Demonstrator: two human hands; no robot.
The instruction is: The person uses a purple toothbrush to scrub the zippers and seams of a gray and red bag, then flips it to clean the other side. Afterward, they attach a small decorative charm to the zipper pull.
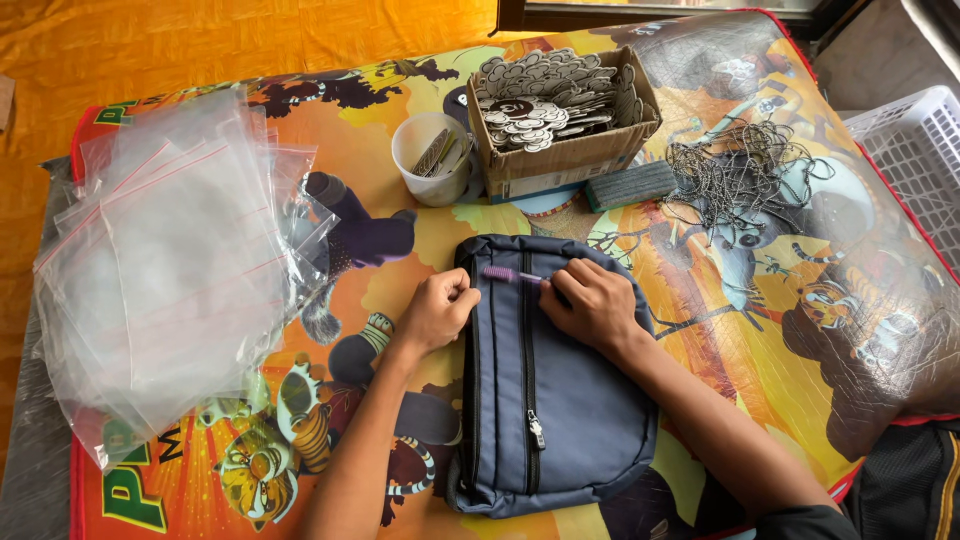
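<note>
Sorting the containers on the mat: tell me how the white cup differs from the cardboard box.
The white cup is round, plastic-looking and smaller; the cardboard box is rectangular, brown and larger. The cup holds only a few flat pieces standing on end; the box is heaped with black-and-white cutouts. Both are open-topped and stand side by side beyond the blue bag.

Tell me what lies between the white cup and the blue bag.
Head view: nothing stands between the white cup and the blue bag, only a bare strip of the cartoon-printed table cover.
</note>
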